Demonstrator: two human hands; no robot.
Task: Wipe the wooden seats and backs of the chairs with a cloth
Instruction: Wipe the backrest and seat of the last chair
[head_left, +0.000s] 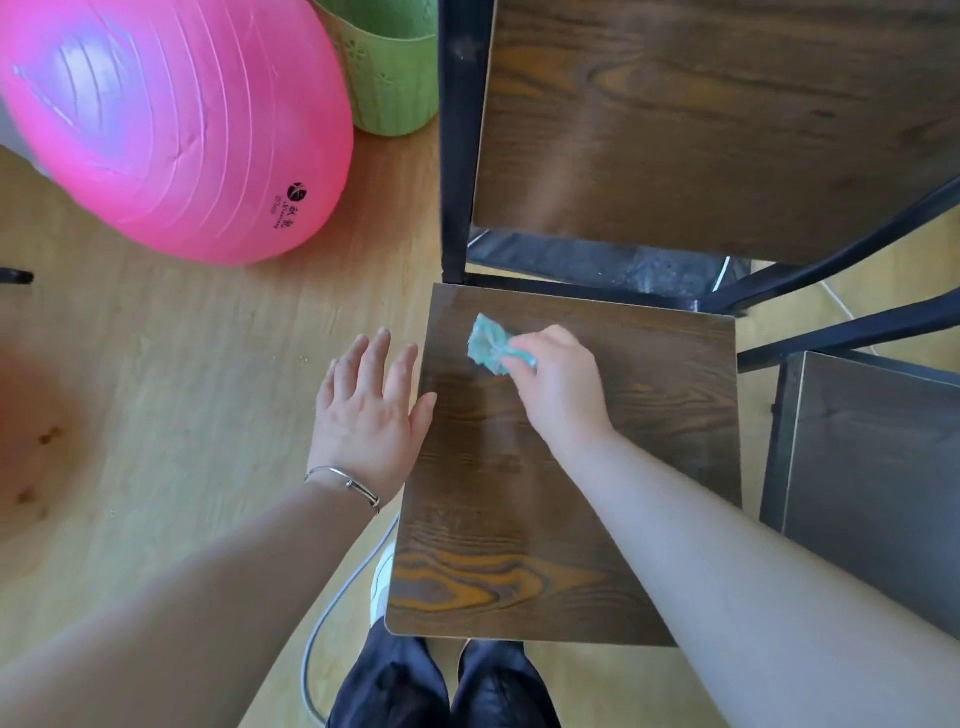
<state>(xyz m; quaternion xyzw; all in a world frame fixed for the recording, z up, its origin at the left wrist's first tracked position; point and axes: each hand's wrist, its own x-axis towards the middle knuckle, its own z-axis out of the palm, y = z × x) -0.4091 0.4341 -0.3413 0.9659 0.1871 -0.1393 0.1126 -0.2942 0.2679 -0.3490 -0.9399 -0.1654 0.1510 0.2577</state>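
Observation:
A dark wooden chair seat (519, 493) lies below me, its black metal frame (457, 156) rising to a wooden back (701, 119). My right hand (558, 387) grips a crumpled teal cloth (491, 345) and presses it on the far left part of the seat. My left hand (371, 410) hovers flat with fingers spread at the seat's left edge, a silver bracelet on its wrist; whether it touches the edge I cannot tell.
A big pink exercise ball (171, 119) and a green bin (389, 67) stand on the wooden floor at left. A second chair's seat (872, 478) is at right. A grey cable (332, 613) loops beside my feet.

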